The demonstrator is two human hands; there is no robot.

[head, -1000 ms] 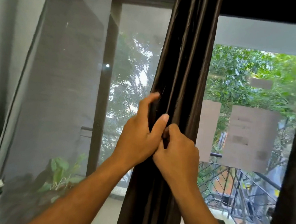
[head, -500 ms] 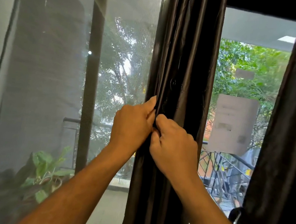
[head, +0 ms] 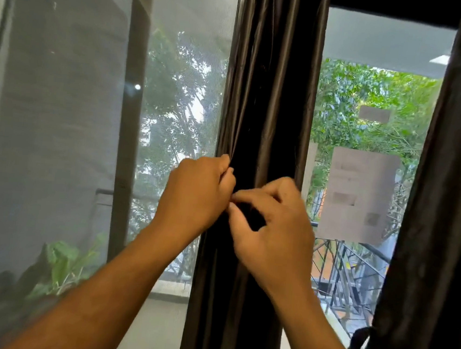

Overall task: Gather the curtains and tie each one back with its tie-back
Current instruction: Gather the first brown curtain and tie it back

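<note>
Gathered curtain [head: 271, 93] hangs vertical btw. both hands; left hand [head: 196, 196] grips its left edge, right hand [head: 272, 229] half-curled, maybe pinching the folds.

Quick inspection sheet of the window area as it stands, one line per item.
Surface: window glass, mesh screen at left.
Job's things: middle curtain bunched, hanging straight; right curtain at frame edge; no tie-back clearly seen.
Clutter: paper sheet on the glass.
Hands: left hand grips the middle curtain's left edge; right hand pinches its folds.
Cables: nothing seen.
Surroundings: trees, railing, plant.
</note>
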